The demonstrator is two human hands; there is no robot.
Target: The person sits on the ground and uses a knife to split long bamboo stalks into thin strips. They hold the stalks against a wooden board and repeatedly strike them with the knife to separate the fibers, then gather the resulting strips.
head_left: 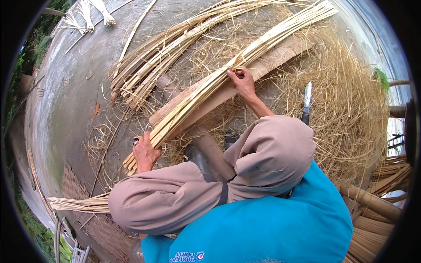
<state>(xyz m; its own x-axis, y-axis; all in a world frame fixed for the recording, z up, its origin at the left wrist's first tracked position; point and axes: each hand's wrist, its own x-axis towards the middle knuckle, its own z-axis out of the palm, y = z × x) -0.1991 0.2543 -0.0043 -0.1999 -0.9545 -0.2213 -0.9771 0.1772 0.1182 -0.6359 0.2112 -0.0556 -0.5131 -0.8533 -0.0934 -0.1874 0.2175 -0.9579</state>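
A long bundle of pale split-bamboo strips (pixel 197 103) lies slantwise over a wooden plank (pixel 278 59), running from my left knee to the far right. My left hand (pixel 146 152), with a dark ring on it, grips the bundle's near end from the left side. Near the middle of the bundle, where it narrows, my right hand (pixel 243 82) pinches a thin tie strip (pixel 232 68) at its edge. What lies under the right fingertips is partly hidden. The plank rests across a round wooden pole (pixel 209 147) between my legs.
A knife (pixel 308 98) with a dark handle lies on a heap of bamboo shavings (pixel 346 118) at the right. More strip bundles (pixel 153 55) lie beyond the plank, and white bundles (pixel 85 15) at the far left. A woven mat (pixel 76 184) is at the lower left.
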